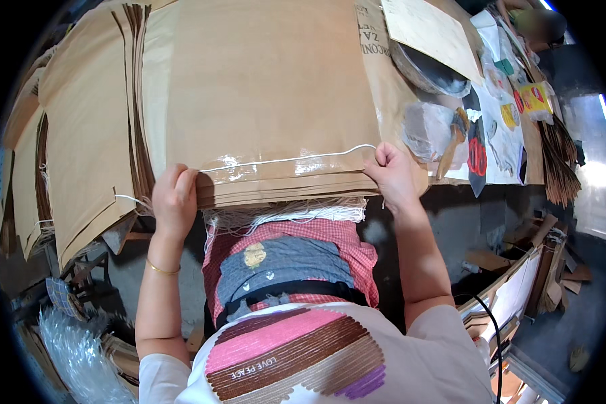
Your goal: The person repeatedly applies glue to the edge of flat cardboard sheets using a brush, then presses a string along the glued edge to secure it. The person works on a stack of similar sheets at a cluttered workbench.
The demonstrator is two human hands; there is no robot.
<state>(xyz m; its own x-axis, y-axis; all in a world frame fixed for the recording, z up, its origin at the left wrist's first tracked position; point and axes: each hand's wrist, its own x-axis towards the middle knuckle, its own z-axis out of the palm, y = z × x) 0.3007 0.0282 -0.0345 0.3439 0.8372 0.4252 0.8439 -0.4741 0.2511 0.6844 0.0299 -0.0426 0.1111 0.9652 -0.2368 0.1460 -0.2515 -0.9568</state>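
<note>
A white string (286,160) runs across the near end of a stack of brown paper sacks (269,81), over glossy clear tape. My left hand (175,192) pinches the string's left end at the stack's left corner. At the right corner, my right hand (392,174) is closed on the other end, its thumb and fingers pressed together. Between the two hands the string lies nearly straight, curving up a little near the right hand. Below the stack's near edge, a bundle of loose white strings (283,214) lies over my lap.
More stacked brown sacks (84,135) fill the left. On the right are a metal basin (427,71) under a white board (434,34), a brush (453,143), red-handled scissors (477,155), a clear plastic bag (425,131) and a yellow packet (536,101). Another person appears at the far right.
</note>
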